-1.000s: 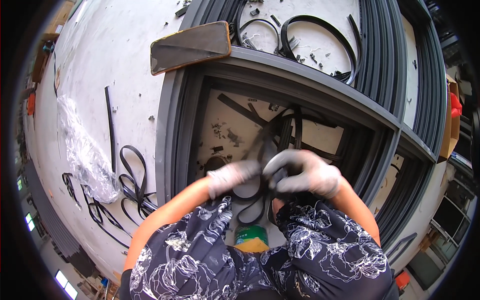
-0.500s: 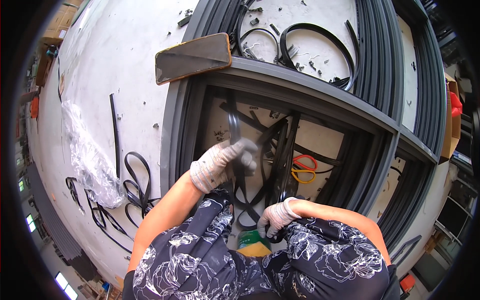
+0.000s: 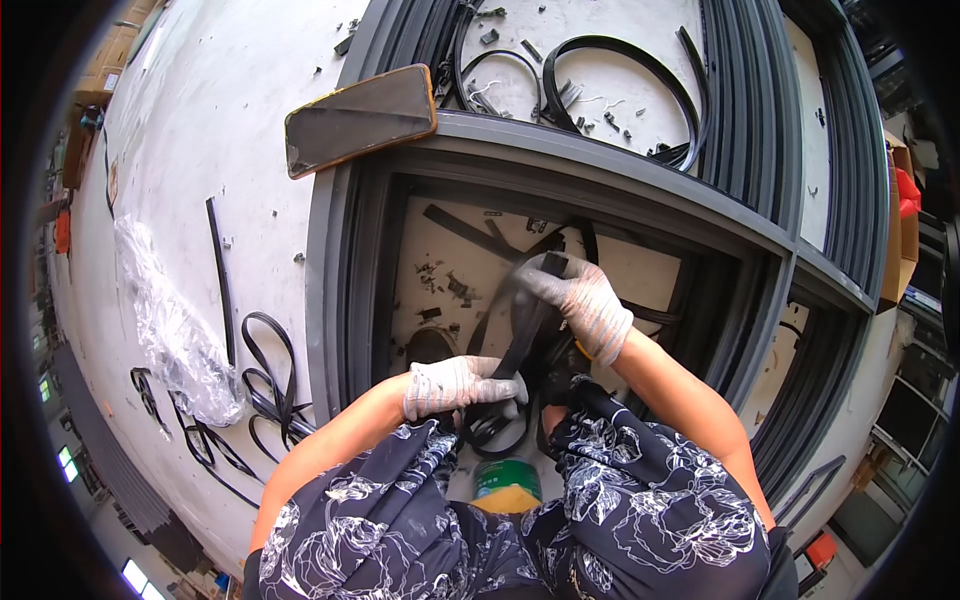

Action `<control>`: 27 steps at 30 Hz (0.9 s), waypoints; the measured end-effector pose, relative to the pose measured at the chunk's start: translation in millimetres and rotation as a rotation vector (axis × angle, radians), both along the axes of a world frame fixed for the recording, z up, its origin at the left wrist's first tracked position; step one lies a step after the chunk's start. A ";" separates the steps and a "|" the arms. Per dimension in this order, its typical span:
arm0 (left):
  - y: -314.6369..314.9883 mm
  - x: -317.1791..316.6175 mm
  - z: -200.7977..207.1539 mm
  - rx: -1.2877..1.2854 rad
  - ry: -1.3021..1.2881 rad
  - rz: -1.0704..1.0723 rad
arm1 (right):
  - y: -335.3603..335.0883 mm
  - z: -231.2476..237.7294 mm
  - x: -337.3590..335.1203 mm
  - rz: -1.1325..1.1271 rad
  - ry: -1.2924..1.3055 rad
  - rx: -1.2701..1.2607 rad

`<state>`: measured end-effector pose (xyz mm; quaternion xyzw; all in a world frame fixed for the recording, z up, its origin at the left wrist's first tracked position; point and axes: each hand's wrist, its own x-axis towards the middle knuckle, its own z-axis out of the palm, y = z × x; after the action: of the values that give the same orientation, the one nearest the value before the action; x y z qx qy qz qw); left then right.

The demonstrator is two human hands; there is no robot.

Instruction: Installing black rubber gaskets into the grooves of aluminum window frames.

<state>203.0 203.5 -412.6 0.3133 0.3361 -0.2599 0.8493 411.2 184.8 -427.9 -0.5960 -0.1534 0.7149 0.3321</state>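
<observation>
Both my hands wear pale knitted gloves. A flat black rubber strip runs between them inside the dark grey frame. My left hand is closed around its lower part, just above my lap. Farther up and to the right, my right hand pinches the strip's upper part; its fingers are smeared by motion. Loops of similar strip hang below my left hand. Below the right hand only a bit of yellow scissor handle shows, the rest being hidden.
A phone lies across the frame's far left corner. Crumpled clear plastic and looped black strips lie on the floor at left. A green can stands between my legs. Coiled strip lies beyond the frame's crossbar.
My right hand has risen from my lap to the strip's upper part. My left hand has come down toward my lap. The scissors are now mostly covered.
</observation>
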 end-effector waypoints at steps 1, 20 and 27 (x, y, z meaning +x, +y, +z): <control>5.9 1.1 8.0 0.226 0.056 -0.068 | -1.5 -2.1 -1.9 0.012 0.043 0.015; 11.0 -0.5 8.2 1.191 0.112 0.158 | -13.9 13.0 -24.6 0.798 -0.471 0.364; 13.1 -3.6 7.9 1.122 0.100 0.162 | -9.5 15.8 -21.4 0.852 -0.530 0.477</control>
<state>199.4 216.6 -404.8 0.6772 0.4855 0.0099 0.5529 389.9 175.3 -412.2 -0.5490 -0.6166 0.5571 0.0896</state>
